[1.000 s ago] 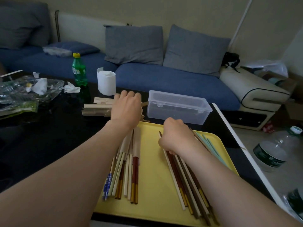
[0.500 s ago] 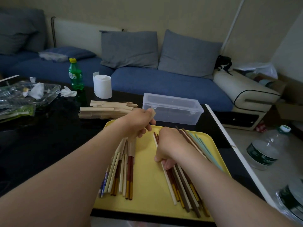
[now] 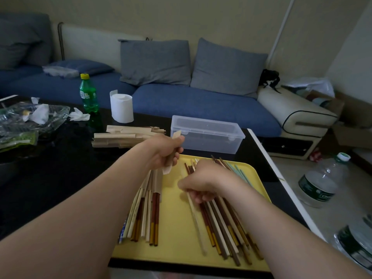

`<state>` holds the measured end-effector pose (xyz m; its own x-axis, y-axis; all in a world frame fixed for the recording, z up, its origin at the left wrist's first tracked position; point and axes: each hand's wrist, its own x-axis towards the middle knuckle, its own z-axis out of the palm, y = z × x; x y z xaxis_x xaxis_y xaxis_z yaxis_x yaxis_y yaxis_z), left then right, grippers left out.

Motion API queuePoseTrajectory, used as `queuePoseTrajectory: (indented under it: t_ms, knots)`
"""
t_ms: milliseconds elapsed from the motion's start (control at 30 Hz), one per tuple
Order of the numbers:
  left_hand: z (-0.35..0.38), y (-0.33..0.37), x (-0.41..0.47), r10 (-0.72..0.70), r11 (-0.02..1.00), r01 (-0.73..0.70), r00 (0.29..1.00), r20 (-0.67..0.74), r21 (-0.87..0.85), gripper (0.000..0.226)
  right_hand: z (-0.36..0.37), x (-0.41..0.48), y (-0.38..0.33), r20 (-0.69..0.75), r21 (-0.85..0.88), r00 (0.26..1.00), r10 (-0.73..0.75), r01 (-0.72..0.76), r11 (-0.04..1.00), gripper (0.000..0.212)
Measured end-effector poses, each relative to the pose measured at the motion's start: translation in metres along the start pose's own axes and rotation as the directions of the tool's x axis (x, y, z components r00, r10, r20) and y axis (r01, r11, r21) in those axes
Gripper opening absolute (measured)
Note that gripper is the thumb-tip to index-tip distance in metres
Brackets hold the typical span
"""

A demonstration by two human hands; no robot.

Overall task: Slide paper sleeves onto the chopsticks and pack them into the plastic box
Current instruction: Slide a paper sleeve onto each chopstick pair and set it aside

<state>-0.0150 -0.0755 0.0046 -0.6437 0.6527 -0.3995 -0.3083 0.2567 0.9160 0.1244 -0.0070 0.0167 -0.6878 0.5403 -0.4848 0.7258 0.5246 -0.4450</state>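
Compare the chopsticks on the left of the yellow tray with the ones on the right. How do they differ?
The left chopsticks wear paper sleeves on their far ends; the right chopsticks are bare. The left chopsticks lie bunched; the right chopsticks fan wider. The right hand grips a pale chopstick among the right chopsticks; the left hand holds a loose sleeve above the left ones. Both lie on the yellow tray.

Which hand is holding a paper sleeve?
The left hand grips the tan paper sleeve; the right hand pinches a pale chopstick instead.
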Motion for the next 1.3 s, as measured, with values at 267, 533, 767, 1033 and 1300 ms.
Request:
queuePoseTrajectory:
  t_ms: [267,533,767,1033,1300]
  knots:
    - [0.003,0.004,0.002,-0.046,0.984,0.016,0.986,-0.163,-0.175,0.023,-0.021,-0.013,0.005,-0.004,0.171,0.977,-0.212,0.209,0.963,0.023]
    - [-0.001,0.002,0.010,-0.054,0.975,-0.003,0.966,-0.252,-0.222,0.022,-0.025,-0.015,0.006,0.212,-0.001,0.969,-0.128,0.131,0.991,0.028]
    - [0.004,0.005,0.001,-0.022,0.963,-0.004,0.995,-0.093,-0.268,0.017,-0.023,-0.007,0.010,0.044,0.206,0.976,-0.213,0.200,0.958,0.018]
    - [0.010,0.006,0.004,0.032,0.948,-0.055,0.996,-0.078,-0.313,0.022,-0.033,-0.015,0.012,0.138,0.311,0.979,-0.151,0.102,0.945,0.019]
    - [0.016,0.004,-0.009,-0.020,0.981,0.033,0.997,0.071,-0.191,0.016,-0.032,-0.014,0.021,0.085,0.315,0.971,-0.224,0.187,0.930,0.006]
